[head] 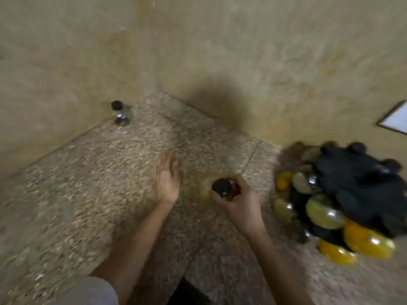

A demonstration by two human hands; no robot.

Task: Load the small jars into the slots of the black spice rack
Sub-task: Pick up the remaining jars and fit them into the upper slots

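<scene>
My right hand [239, 200] grips a small jar [223, 187] with a black lid, held above the middle of the speckled stone counter [88, 172]. My left hand [167, 179] hovers just left of it, fingers straight and holding nothing. The black spice rack [361, 190] stands at the right against the wall, with several jars of yellow, orange and olive contents [323, 211] lying in its slots. The whole view is blurred by motion.
A lone small jar with a black lid [120, 113] stands at the far left corner of the counter by the wall. Tan walls close the counter on the left and back. A white framed panel [396, 118] hangs on the right wall.
</scene>
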